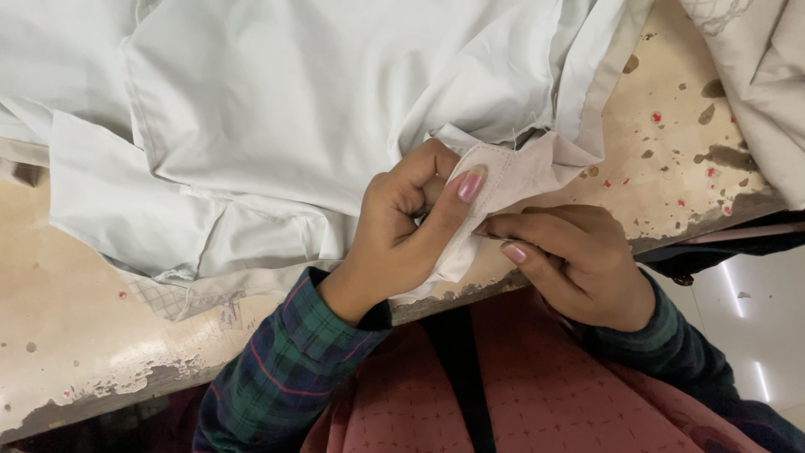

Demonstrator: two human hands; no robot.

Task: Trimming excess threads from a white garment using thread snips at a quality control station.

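At the near edge of the worn table, the left hand is closed on a folded corner of the white garment, with the thumb pressed flat on top of the stitched band and the other fingers curled under the cloth. The right hand is just beside it, fingers narrow and pinched together at the lower edge of the same band; I cannot tell if something small is held between them. The garment itself is spread over most of the table, and only this corner hangs toward the person's lap. To do this handling well, I judge the thumb should keep the band flat and tight, and the pinching fingers should work close to the seam, so the fabric does not slip or wrinkle. The table top is pale, with chipped paint, dark stains and small red spots near its right part. Another light cloth lies at the upper right corner. Below the table edge a pale shiny floor shows at the right.
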